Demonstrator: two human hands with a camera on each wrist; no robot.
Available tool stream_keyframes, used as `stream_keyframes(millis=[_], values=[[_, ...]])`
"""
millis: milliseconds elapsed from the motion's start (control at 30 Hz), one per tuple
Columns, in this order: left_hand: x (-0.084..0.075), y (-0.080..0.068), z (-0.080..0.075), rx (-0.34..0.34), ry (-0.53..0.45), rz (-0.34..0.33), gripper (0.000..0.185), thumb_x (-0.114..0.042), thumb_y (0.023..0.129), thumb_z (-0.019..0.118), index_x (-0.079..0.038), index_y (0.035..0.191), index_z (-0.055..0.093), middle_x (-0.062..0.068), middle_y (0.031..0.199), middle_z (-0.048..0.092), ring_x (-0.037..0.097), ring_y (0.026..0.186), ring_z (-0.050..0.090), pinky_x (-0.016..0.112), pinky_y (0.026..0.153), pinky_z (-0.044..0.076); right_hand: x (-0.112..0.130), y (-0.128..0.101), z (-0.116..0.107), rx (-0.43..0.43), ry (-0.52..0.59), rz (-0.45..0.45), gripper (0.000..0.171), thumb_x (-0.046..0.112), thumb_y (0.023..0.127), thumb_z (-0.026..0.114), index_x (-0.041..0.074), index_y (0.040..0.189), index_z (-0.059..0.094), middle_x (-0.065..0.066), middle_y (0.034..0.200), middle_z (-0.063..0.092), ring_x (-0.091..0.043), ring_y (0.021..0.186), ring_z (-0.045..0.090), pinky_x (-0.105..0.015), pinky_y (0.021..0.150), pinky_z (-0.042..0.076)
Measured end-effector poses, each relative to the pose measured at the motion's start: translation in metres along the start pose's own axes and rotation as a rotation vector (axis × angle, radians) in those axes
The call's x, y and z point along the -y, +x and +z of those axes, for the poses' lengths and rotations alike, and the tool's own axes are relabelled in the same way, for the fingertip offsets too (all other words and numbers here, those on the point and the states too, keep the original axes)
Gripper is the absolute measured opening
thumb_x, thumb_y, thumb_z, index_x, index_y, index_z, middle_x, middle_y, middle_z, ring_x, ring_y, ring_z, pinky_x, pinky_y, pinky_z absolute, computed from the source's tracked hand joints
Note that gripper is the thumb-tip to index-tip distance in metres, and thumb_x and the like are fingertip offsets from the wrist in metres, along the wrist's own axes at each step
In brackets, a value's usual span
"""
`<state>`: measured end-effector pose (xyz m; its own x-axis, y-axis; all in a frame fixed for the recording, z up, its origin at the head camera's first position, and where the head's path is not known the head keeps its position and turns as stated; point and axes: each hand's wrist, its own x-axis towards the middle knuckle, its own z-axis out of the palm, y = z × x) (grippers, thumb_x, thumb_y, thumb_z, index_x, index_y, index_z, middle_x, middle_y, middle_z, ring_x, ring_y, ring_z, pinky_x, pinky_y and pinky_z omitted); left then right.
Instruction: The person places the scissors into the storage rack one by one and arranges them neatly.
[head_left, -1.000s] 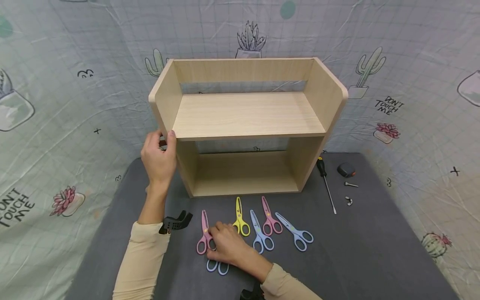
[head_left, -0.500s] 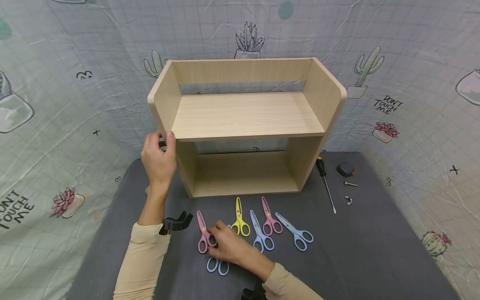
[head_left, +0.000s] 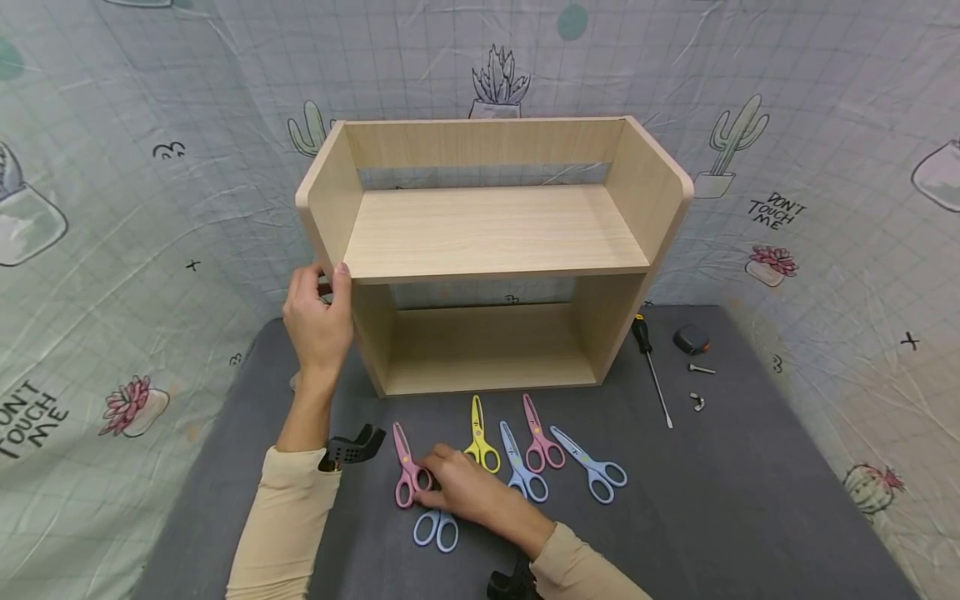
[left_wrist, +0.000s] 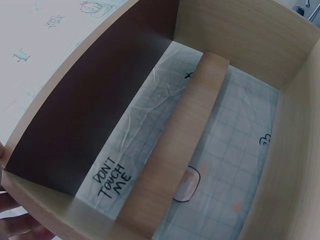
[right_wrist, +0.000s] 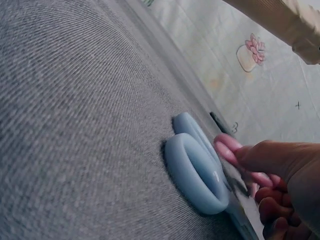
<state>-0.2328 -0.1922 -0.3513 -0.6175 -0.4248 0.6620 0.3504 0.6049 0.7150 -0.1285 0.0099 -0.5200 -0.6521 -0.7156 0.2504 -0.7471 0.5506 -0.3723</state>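
Note:
My left hand (head_left: 326,282) grips the front edge of the left side panel of a light wooden two-tier shelf (head_left: 487,233) that stands on a grey mat (head_left: 750,500). The left wrist view looks into the shelf (left_wrist: 200,125), with fingertips (left_wrist: 15,227) blurred at its lower left edge. My right hand (head_left: 429,482) lies on the mat in front of the shelf and pinches the handle of a pink pair of scissors (head_left: 405,467). In the right wrist view the pink handle (right_wrist: 227,146) sits at my fingertips (right_wrist: 260,155), just beyond a light blue scissor handle (right_wrist: 197,172). That blue pair (head_left: 437,530) lies partly under my palm.
Yellow scissors (head_left: 480,442), blue scissors (head_left: 522,471), pink scissors (head_left: 540,440) and another blue pair (head_left: 592,468) lie in a row before the shelf. A screwdriver (head_left: 651,367), a tape measure (head_left: 692,339), a bolt (head_left: 702,368) and a wing nut (head_left: 698,402) lie at the right.
The pink scissors under my right hand have turned, their tip swinging left. The right hand has shifted slightly right and nearer. The left hand has stayed on the shelf.

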Motion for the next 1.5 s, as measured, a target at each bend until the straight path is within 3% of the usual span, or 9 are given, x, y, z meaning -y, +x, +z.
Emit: stream_keyframes(millis=[433, 700, 1067, 1500], values=[[-0.001, -0.001, 0.0, 0.015, 0.0, -0.006, 0.044, -0.033, 0.097, 0.054, 0.007, 0.108, 0.066, 0.025, 0.109, 0.064, 0.041, 0.092, 0.065, 0.05, 0.078, 0.051, -0.003, -0.005, -0.001, -0.02, 0.028, -0.024, 0.033, 0.031, 0.089, 0.074, 0.008, 0.114, 0.07, 0.001, 0.096, 0.064, -0.003, 0.082, 0.056, -0.012, 0.073, 0.048], [0.001, 0.0, -0.001, 0.022, 0.0, -0.008, 0.042, -0.033, 0.097, 0.054, 0.007, 0.107, 0.066, 0.025, 0.109, 0.065, 0.04, 0.091, 0.065, 0.046, 0.076, 0.051, 0.0, -0.01, -0.016, -0.073, 0.075, -0.026, 0.034, 0.033, 0.089, 0.074, 0.009, 0.114, 0.071, 0.002, 0.094, 0.064, -0.002, 0.076, 0.052, -0.006, 0.067, 0.041], [0.001, 0.003, -0.003, 0.049, -0.005, -0.011, 0.043, -0.034, 0.096, 0.056, 0.006, 0.107, 0.066, 0.024, 0.109, 0.065, 0.04, 0.094, 0.064, 0.05, 0.081, 0.051, 0.008, -0.012, -0.052, -0.3, 0.048, -0.158, 0.035, 0.028, 0.083, 0.081, 0.007, 0.11, 0.07, 0.002, 0.09, 0.061, -0.003, 0.07, 0.054, -0.009, 0.065, 0.045], [0.0, 0.004, -0.006, 0.069, -0.013, -0.01, 0.042, -0.033, 0.096, 0.057, 0.007, 0.106, 0.066, 0.025, 0.109, 0.065, 0.041, 0.094, 0.064, 0.049, 0.083, 0.05, 0.016, -0.012, -0.105, -0.48, 0.045, -0.284, 0.04, 0.021, 0.078, 0.086, 0.002, 0.109, 0.069, -0.004, 0.091, 0.061, -0.007, 0.069, 0.056, -0.005, 0.065, 0.045]])
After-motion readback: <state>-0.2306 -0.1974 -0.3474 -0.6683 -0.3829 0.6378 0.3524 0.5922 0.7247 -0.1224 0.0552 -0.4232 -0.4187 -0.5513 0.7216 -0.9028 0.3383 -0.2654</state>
